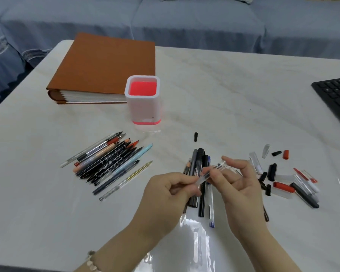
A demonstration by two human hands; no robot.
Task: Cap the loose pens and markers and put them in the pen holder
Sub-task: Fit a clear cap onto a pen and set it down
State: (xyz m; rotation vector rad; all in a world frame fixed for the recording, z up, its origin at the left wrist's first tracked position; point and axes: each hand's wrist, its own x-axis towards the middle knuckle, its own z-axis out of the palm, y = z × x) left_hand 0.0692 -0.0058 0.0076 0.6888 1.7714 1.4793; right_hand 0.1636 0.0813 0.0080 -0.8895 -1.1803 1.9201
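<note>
Low in the frame's centre, left hand and right hand pinch a clear pen between closed fingers; the pen holder stands upper-centre, loose pens left.

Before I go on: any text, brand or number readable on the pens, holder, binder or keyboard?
None can be read for certain.
Black pens in the left pile: white lettering along the barrels, too blurred to read.
Grey marker behind the hands: print on the barrel, too small and partly hidden.
Keyboard: key legends too small.
Pen holder and brown binder: no text visible.
</note>
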